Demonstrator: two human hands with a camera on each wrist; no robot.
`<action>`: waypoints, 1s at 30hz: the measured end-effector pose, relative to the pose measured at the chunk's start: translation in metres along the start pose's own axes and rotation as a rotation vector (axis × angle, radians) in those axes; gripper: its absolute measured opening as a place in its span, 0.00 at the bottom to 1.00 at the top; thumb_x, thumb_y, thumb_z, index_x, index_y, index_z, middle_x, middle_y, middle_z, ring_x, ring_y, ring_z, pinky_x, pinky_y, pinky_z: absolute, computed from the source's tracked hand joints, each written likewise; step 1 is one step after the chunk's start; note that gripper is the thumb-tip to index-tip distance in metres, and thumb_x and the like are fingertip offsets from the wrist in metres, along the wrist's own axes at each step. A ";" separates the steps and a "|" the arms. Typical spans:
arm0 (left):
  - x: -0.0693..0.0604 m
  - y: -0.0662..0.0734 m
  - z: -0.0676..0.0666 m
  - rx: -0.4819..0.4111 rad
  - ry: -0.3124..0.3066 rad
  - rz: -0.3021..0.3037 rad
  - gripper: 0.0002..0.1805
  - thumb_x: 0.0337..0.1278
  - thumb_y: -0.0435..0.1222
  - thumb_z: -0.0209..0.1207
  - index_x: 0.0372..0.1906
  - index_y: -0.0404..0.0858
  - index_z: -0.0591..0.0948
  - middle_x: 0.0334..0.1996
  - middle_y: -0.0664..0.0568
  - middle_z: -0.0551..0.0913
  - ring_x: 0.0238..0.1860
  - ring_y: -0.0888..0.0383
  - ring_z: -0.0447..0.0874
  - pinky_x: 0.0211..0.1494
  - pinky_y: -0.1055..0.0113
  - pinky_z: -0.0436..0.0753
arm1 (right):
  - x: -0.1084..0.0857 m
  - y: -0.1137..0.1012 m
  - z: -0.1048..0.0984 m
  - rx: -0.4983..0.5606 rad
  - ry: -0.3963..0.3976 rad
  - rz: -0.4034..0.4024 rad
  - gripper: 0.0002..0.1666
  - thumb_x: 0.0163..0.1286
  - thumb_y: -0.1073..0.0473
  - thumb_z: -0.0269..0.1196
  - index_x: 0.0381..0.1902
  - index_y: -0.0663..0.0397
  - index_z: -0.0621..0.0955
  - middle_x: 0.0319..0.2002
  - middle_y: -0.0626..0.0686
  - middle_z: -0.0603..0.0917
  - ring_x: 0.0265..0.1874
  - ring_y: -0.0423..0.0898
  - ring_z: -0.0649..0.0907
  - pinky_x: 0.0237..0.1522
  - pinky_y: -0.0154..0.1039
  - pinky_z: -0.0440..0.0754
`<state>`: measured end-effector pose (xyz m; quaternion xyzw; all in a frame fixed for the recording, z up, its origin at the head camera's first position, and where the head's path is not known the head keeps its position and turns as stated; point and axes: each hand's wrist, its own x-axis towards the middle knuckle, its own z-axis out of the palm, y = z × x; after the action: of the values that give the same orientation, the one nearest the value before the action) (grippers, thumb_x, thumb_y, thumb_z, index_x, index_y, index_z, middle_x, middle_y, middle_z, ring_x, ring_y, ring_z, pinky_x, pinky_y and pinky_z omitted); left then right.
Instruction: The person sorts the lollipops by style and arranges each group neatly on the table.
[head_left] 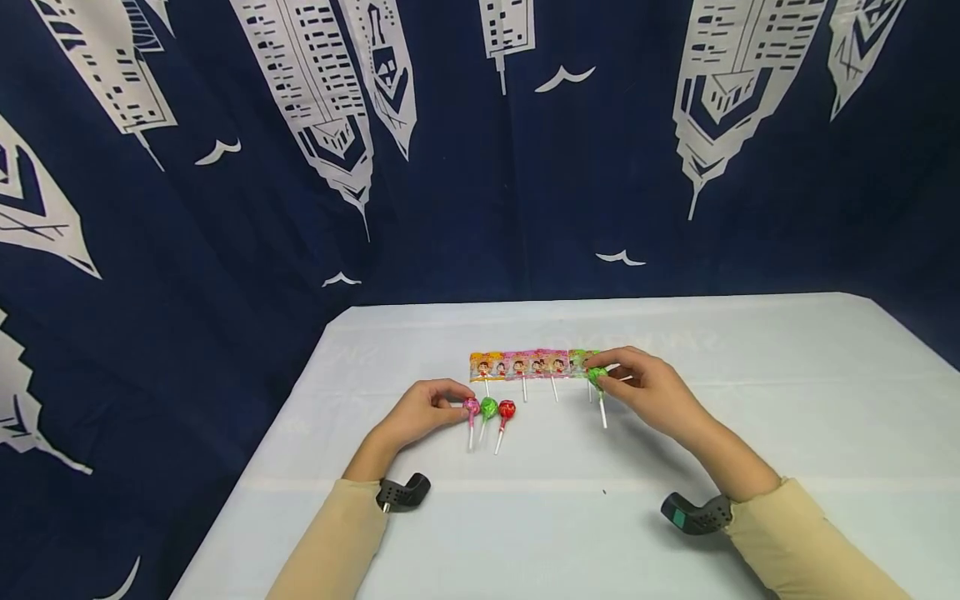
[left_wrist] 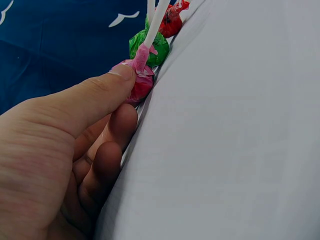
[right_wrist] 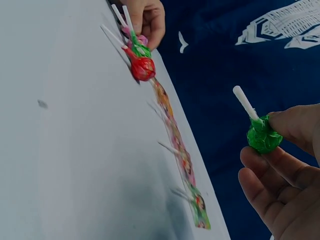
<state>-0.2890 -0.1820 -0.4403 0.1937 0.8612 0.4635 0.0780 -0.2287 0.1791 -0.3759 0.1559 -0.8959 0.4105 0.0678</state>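
Observation:
My left hand (head_left: pixel 420 414) pinches the head of a pink lollipop (head_left: pixel 471 407) on the table, its stick pointing toward me. Right of it lie a green lollipop (head_left: pixel 488 407) and a red lollipop (head_left: pixel 507 409), side by side. Thumb and fingers of my right hand (head_left: pixel 651 392) pinch a second green lollipop (right_wrist: pixel 264 135) by its wrapped head, raised above the table in the right wrist view. Behind, a row of flat lollipops in orange, pink and green wrappers (head_left: pixel 517 365) lies along the table, its right end partly hidden by my right hand.
The white table (head_left: pixel 540 533) reaches back to a dark blue curtain (head_left: pixel 480 200) printed with white buildings and birds. A black wrist device (head_left: pixel 403 493) sits on the left sleeve's cuff, another device (head_left: pixel 697 513) on the right. A small dark speck (head_left: pixel 604 492) marks the tabletop.

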 end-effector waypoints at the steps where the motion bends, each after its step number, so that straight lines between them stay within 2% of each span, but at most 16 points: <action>1: 0.000 0.000 0.000 -0.001 -0.001 -0.001 0.13 0.56 0.39 0.70 0.47 0.49 0.87 0.19 0.57 0.75 0.23 0.63 0.69 0.28 0.72 0.69 | 0.001 -0.001 0.003 0.005 -0.006 -0.003 0.15 0.72 0.59 0.63 0.54 0.45 0.83 0.57 0.52 0.83 0.49 0.52 0.85 0.48 0.44 0.83; 7: 0.000 0.000 0.000 0.003 0.002 -0.009 0.13 0.56 0.39 0.70 0.47 0.49 0.87 0.19 0.57 0.75 0.23 0.63 0.68 0.28 0.72 0.68 | 0.007 -0.006 0.023 0.039 -0.035 -0.015 0.14 0.69 0.61 0.65 0.52 0.48 0.84 0.55 0.54 0.84 0.45 0.49 0.86 0.42 0.39 0.83; 13: -0.001 -0.001 0.000 0.004 0.002 -0.010 0.13 0.56 0.38 0.70 0.47 0.48 0.87 0.18 0.57 0.74 0.22 0.63 0.68 0.28 0.71 0.68 | 0.014 -0.008 0.041 0.072 -0.062 -0.034 0.14 0.68 0.62 0.66 0.51 0.51 0.85 0.52 0.53 0.86 0.43 0.47 0.86 0.40 0.36 0.83; 23: 0.000 0.000 0.000 0.006 -0.002 0.003 0.13 0.57 0.38 0.69 0.48 0.48 0.87 0.18 0.57 0.75 0.22 0.64 0.68 0.29 0.72 0.69 | 0.023 -0.014 0.060 0.088 -0.106 -0.128 0.13 0.67 0.65 0.65 0.49 0.54 0.85 0.51 0.56 0.87 0.41 0.48 0.87 0.41 0.34 0.84; 30: 0.001 0.000 0.000 -0.006 -0.004 0.009 0.13 0.57 0.39 0.69 0.48 0.47 0.87 0.21 0.56 0.77 0.22 0.64 0.68 0.29 0.71 0.69 | 0.026 -0.016 0.071 0.083 -0.117 -0.129 0.12 0.66 0.65 0.65 0.47 0.54 0.86 0.49 0.54 0.86 0.40 0.46 0.87 0.39 0.34 0.83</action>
<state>-0.2897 -0.1819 -0.4401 0.1983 0.8588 0.4658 0.0782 -0.2471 0.1102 -0.4044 0.2395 -0.8687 0.4321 0.0354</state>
